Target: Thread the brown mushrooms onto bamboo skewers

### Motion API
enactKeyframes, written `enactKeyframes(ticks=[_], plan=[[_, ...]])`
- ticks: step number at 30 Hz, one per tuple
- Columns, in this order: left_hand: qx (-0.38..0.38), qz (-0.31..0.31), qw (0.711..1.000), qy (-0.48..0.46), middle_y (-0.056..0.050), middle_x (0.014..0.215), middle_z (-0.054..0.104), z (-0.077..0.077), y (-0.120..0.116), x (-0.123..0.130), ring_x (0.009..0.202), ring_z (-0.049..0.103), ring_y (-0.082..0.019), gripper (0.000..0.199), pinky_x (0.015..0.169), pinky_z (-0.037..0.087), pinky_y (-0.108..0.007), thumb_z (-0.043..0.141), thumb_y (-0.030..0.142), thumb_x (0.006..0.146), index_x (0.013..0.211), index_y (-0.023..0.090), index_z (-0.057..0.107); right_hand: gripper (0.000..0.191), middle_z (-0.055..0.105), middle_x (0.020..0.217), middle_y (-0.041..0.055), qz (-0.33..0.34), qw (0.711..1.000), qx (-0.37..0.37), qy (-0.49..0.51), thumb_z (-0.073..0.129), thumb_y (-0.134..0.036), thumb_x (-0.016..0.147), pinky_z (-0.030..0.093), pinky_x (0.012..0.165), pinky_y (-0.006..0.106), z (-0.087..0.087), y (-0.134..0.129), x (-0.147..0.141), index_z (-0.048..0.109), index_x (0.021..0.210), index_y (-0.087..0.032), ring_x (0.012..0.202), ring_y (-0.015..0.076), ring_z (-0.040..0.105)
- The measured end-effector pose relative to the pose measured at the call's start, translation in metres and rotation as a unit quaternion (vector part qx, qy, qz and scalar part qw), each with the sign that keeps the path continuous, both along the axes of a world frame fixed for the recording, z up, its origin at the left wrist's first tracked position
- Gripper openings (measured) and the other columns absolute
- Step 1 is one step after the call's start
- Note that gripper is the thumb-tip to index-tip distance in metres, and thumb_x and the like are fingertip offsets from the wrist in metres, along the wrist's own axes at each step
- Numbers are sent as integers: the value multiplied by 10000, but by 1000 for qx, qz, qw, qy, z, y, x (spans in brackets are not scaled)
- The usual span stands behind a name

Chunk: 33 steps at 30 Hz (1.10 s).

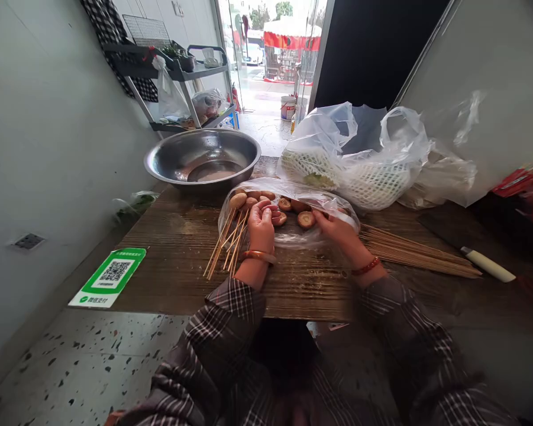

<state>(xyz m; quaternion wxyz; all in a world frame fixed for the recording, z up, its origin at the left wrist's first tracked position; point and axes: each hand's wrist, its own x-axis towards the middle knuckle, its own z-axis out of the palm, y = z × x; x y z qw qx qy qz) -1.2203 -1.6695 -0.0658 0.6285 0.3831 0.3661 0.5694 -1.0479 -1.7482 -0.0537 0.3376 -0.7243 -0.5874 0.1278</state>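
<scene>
A clear plastic bag (293,239) of brown-capped mushrooms (238,200) lies open on the wooden table. My left hand (262,220) is over the bag's left half with fingers curled inward; whatever they close on is hidden. Close to its fingertips is another mushroom. At the bag's right side, my right hand (335,229) pinches the edge of a mushroom turned stem side up (306,220). Several skewers loaded with mushrooms rest by my left wrist, their bare sticks (224,245) pointing toward me. A bundle of loose bamboo skewers (419,253) lies right of my right hand.
A large steel basin (204,155) stands behind the bag at left. White plastic bags (377,171) with net-wrapped produce stand at back right. A knife with a pale handle (490,264) lies right. A green QR card (110,277) sits front left. Beyond is a shelf cart (204,72).
</scene>
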Motion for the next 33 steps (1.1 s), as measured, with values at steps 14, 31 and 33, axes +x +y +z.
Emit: enactKeyframes(ticks=[14, 31, 33], plan=[[364, -41, 680, 636, -188, 1307, 651, -12, 3, -10, 1236, 560, -359, 379, 1140, 408, -514, 666, 144, 790, 1168, 130, 686, 278, 607, 625, -48, 54, 928, -23, 369, 671, -491, 844, 379, 496, 258, -20, -3, -17, 659, 927, -226, 486, 106, 494], [334, -104, 797, 492, -122, 1085, 744, -3, 22, 14, 1019, 667, -262, 235, 965, 508, -400, 566, 243, 915, 1050, 169, 744, 402, 574, 522, -13, -17, 934, 100, 343, 611, -588, 868, 394, 522, 311, -14, 3, 0, 620, 679, -233, 484, 145, 499], [332, -57, 773, 538, -154, 1111, 718, 2, 27, 26, 1085, 644, -282, 232, 999, 488, -418, 528, 229, 934, 1021, 149, 728, 398, 561, 500, -19, -19, 931, 100, 349, 610, -578, 854, 378, 515, 307, -12, 1, -1, 593, 654, -233, 465, 135, 477]])
